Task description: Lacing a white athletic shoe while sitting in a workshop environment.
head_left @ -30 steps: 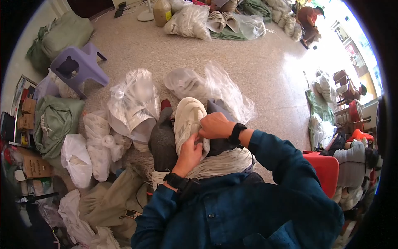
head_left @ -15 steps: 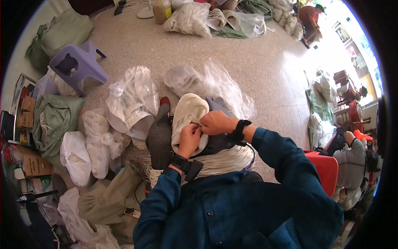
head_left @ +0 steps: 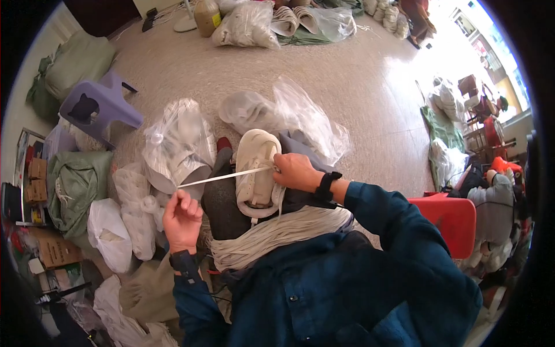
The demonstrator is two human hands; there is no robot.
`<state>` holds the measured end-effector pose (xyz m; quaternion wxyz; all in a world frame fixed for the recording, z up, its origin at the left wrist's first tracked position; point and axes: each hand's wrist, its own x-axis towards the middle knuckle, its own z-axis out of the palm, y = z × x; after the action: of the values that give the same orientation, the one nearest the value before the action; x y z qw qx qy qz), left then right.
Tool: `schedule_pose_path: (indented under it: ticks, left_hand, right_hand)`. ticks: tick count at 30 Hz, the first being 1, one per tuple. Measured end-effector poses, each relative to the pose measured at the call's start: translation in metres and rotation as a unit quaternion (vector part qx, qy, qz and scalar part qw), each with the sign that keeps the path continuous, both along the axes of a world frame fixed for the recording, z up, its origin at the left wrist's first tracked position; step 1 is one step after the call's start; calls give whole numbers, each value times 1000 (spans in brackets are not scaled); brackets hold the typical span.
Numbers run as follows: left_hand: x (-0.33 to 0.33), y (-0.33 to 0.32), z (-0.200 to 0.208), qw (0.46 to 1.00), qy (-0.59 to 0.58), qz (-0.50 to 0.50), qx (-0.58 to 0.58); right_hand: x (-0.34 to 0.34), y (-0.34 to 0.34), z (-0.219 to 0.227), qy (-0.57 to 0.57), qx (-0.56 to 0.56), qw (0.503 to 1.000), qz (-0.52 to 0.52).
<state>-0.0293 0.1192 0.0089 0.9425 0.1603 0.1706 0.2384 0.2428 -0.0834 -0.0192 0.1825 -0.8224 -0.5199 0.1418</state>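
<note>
A cream shoe (head_left: 250, 199) rests over my lap, its toe pointing away from me and its opening toward me. From its lacing edge a flat white shoelace (head_left: 225, 175) runs taut to the left. My left hand (head_left: 182, 221) is raised left of the shoe, fingers curled in a pinch on the lace's end. Closed at the shoe's right side, my right hand (head_left: 298, 171) grips the lacing edge where the lace comes out; its fingertips are partly hidden. A thick bundle of loose cream laces (head_left: 272, 240) lies across my lap, just below the shoe.
Clear plastic bags of shoe parts (head_left: 180, 141) lie ahead to the left, and another clear bag (head_left: 312, 118) beyond the shoe. A purple stool (head_left: 101, 104) stands far left, a red stool (head_left: 448, 225) right. Two other people (head_left: 413, 17) are at the right side.
My left hand has moved from the shoe out to the left, drawing the lace out straight. My right hand stays at the shoe. The view has shifted slightly.
</note>
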Motion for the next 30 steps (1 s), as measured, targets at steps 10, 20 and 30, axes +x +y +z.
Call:
schedule_pose_path:
  ticks: [10,20,30]
  left_hand:
    - [62,-81,7,896,226,-69,376]
    - [67,-121,0,805,260,-87,527]
    - [12,-108,28,779,298,-271,481]
  right_hand:
    - [-34,-27,27,315,29,947,-59]
    - [-47,-66,40,727,-1,686,-24]
    - [42,-99,63,774,376,479,-176]
